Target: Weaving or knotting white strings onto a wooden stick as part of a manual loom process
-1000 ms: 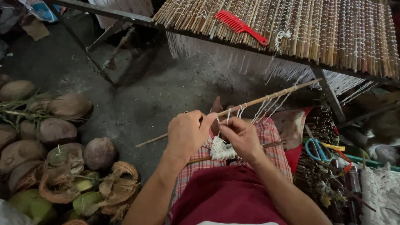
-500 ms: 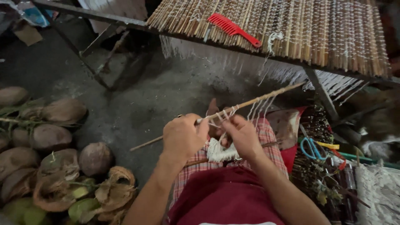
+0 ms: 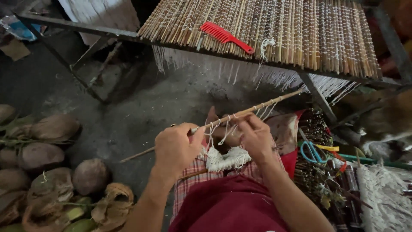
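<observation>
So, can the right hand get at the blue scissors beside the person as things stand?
Probably yes, but not at once. The blue scissors lie uncovered just beside the right hand, with nothing between them. That hand is busy pinching white string at the thin stick.

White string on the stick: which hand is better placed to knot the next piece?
Probably the right hand: its fingers pinch the white string hanging from the stick. The left hand is wrapped around the stick, steadying it, so it is less free.

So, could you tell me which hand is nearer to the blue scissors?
Right. The right hand sits just left of the scissors; the left hand is farther off.
</observation>
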